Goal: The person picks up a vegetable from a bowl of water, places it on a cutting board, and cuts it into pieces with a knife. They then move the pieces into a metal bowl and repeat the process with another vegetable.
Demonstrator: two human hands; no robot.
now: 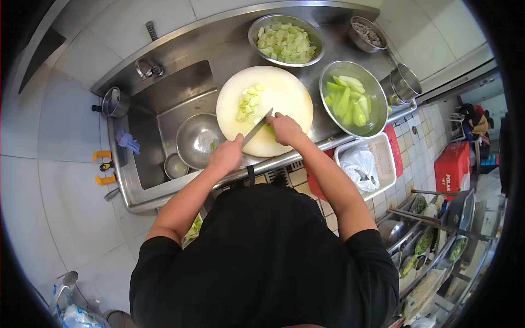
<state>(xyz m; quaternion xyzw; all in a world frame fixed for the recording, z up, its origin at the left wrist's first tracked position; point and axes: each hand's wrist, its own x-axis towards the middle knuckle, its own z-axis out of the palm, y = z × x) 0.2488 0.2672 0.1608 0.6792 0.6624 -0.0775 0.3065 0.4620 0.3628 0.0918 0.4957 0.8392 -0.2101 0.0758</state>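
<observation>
My left hand [227, 155] is closed on the handle of a knife [257, 127], whose blade points up and to the right over a round white cutting board [295, 93]. At the blade's right side, my right hand [286, 130] presses with bent fingers on a green vegetable piece [269, 129], mostly hidden beneath them. Pale green cut pieces [250, 103] lie in a loose pile on the board, left of the blade tip. A metal bowl [352, 68] to the right holds long peeled green pieces in liquid. Behind the board, another bowl [256, 46] is full of thin pale green slices.
A sink [147, 123] at the left holds an empty-looking metal bowl [191, 131]. A small bowl [355, 39] of greyish bits stands at the back right. Below the counter's right edge is a white basket [387, 164] with a plastic bag. Shelves [437, 221] stand farther right.
</observation>
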